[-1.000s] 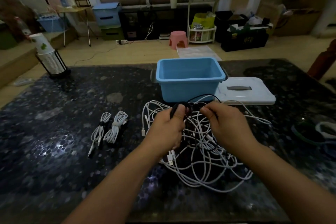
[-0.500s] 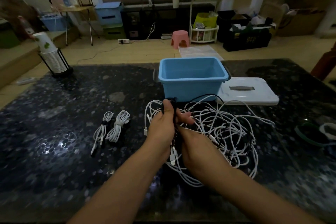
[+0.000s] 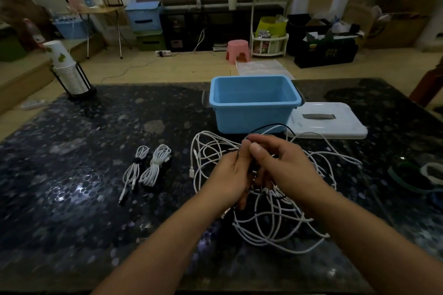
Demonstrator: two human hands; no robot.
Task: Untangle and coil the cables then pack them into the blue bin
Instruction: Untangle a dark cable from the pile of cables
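Note:
A tangle of white cables [image 3: 275, 220] lies on the dark table, just in front of the empty blue bin [image 3: 254, 105]. A thin black cable [image 3: 271, 126] arcs up out of the tangle toward the bin. My left hand [image 3: 230, 175] grips a gathered stretch of the black cable above the tangle. My right hand [image 3: 280, 163] pinches the same cable right beside the left thumb, fingers curled. Two coiled, tied white cables [image 3: 148, 167] lie side by side to the left of the tangle.
The bin's white lid [image 3: 328, 122] lies flat to the right of the bin. A stack of paper cups in a black stand [image 3: 67, 72] sits at the table's far left corner. Green and white rings [image 3: 422, 175] lie near the right edge.
My right hand has risen from low beside the left wrist to meet the left thumb at the black cable. The left hand stays above the tangle, holding the cable.

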